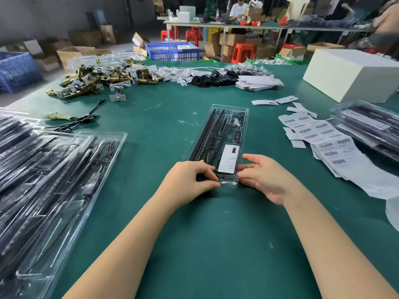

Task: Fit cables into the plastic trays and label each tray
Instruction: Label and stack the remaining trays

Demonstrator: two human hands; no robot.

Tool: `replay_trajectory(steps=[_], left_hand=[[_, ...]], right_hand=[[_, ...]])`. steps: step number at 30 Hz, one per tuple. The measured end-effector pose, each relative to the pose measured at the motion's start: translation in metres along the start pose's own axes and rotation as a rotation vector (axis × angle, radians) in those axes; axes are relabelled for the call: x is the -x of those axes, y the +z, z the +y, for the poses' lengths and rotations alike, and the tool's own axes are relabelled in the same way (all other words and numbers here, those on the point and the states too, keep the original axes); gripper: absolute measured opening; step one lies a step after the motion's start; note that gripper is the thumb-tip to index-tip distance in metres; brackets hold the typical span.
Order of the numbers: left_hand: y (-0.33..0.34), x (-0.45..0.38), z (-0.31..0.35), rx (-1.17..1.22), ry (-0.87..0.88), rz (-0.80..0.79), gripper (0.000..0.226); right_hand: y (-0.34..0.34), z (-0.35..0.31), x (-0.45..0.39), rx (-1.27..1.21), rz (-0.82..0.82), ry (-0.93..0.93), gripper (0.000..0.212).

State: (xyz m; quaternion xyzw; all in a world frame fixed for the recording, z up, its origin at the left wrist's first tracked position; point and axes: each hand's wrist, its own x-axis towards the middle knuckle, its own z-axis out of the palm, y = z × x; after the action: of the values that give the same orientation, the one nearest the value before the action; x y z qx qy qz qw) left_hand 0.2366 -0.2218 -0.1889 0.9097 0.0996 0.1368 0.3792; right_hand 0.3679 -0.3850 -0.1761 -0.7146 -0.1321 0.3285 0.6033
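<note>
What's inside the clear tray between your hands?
Inside the clear tray: long black strips, thin black cables, a small black controller and a white card. The left hand hides the near-left corner.

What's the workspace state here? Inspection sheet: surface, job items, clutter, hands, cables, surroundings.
Surface: green matted table, scuffed.
Job's things: clear plastic tray at centre with black strips and a white card inside; stacks of filled clear trays at left and right; white barcode label sheets right of centre.
Clutter: pile of brass latch hardware; stack of white cards; white cardboard box.
Hands: left hand pinches the tray's near left corner; right hand touches its near right edge with relaxed fingers.
Cables: loose black cables lie on the table at left.
Surroundings: blue plastic crates, red stools, cardboard boxes, another person at a far table.
</note>
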Motion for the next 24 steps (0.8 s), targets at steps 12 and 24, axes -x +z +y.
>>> replay_trajectory(steps=[12, 24], left_hand=[[-0.004, 0.003, 0.008, -0.098, 0.007, -0.017, 0.024], [-0.005, 0.003, 0.009, -0.139, 0.001, -0.015, 0.011]], right_hand=[[0.014, 0.012, 0.001, 0.525, 0.358, -0.356, 0.011], [0.037, 0.02, -0.003, 0.792, 0.506, -0.281, 0.025]])
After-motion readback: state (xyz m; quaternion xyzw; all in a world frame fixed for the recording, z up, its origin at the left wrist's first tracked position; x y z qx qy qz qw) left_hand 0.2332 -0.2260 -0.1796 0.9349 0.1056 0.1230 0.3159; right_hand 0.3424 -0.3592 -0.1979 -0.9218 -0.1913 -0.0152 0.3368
